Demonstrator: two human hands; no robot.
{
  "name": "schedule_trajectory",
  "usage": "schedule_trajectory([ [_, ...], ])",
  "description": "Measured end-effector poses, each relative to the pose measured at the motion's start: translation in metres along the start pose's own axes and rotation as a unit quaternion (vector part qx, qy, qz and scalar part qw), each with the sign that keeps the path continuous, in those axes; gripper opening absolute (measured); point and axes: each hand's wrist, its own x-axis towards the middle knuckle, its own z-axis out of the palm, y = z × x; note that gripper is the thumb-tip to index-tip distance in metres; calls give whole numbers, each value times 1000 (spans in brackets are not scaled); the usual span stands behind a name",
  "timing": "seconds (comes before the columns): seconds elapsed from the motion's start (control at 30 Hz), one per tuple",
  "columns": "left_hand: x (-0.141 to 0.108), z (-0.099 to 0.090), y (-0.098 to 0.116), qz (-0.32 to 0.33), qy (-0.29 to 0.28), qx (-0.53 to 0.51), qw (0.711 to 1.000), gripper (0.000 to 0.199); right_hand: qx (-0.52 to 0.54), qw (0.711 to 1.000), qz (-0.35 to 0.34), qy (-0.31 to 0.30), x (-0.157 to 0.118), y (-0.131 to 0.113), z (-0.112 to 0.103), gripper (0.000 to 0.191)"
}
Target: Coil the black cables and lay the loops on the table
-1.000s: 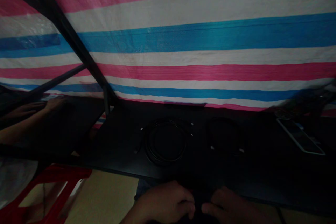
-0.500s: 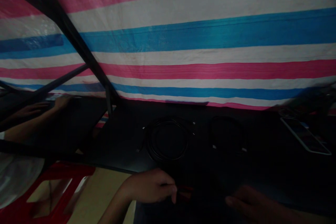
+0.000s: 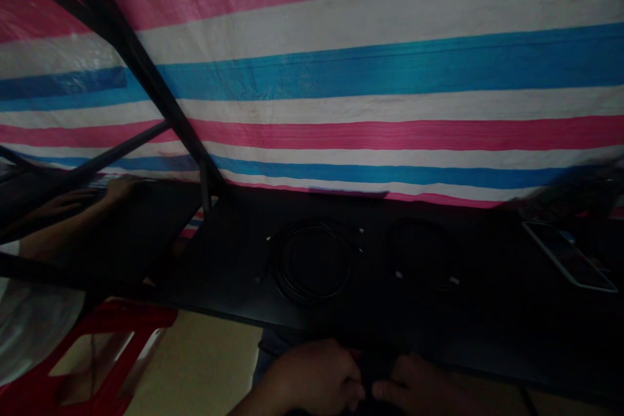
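Left hand point(image 3: 322, 374) and right hand point(image 3: 414, 381) sit loosely curled at bottom center, any grip too dark to tell; mid-frame, the black cable coil point(image 3: 312, 227) on the counter point(image 3: 209, 286) could tangle if its connectors point(image 3: 361, 231) snag.

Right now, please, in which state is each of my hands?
Left hand: loosely curled; whether it holds anything cannot be told.
Right hand: partly curled; too dark to tell if it holds anything.
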Motion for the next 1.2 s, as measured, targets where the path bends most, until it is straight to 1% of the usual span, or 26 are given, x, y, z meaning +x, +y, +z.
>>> schedule_trajectory([
  [0.13,-16,-22,-7,24,4,-36,999,24,22,998,63,-5,1,12,-10,38],
  [0.17,-19,-27,-9,29,8,-44,999,24,26,998,65,-8,-1,14,-14,42],
  [0.23,-22,-33,-13,33,6,-50,998,24,27,999,47,-9,-5,16,-20,44],
  [0.27,-22,-33,-14,38,-3,-50,998,24,22,999,33,6,-7,15,-22,42],
  [0.37,-11,-23,-14,77,-35,-63,994,23,10,998,-14,58,-10,8,-18,34],
  [0.47,5,-6,-10,114,-25,-80,990,21,5,996,-60,61,-9,-4,-9,31],
  [0.53,12,1,-7,106,-10,-80,991,23,-6,996,-63,57,-7,-9,-4,32],
  [0.6,10,0,-6,99,-1,-82,992,23,-15,998,-37,56,-8,-8,-5,34],
  [0.67,2,-9,-7,112,-5,-97,989,24,7,999,7,36,-11,1,-12,36],
  [0.73,-12,-24,-10,133,-13,-123,983,23,58,997,45,6,-15,15,-21,39],
  [0.77,-18,-31,-12,137,-13,-137,981,23,82,995,53,-3,-16,23,-26,42],
  [0.83,-29,-44,-14,129,-8,-160,979,24,98,994,56,6,-17,35,-32,48],
  [0.9,-31,-48,-16,104,-9,-160,982,25,71,995,53,45,-14,39,-34,49],
  [0.97,-24,-43,-16,80,-18,-142,987,26,29,995,49,76,-9,35,-30,46],
  [1.03,-12,-30,-13,75,-21,-114,990,26,-9,996,30,87,-5,25,-23,40],
  [1.13,4,-9,-8,97,-11,-86,991,19,-49,996,20,74,-5,12,-15,30],
  [1.2,6,-5,-6,111,-4,-94,989,18,-39,997,25,56,-8,9,-15,29],
])
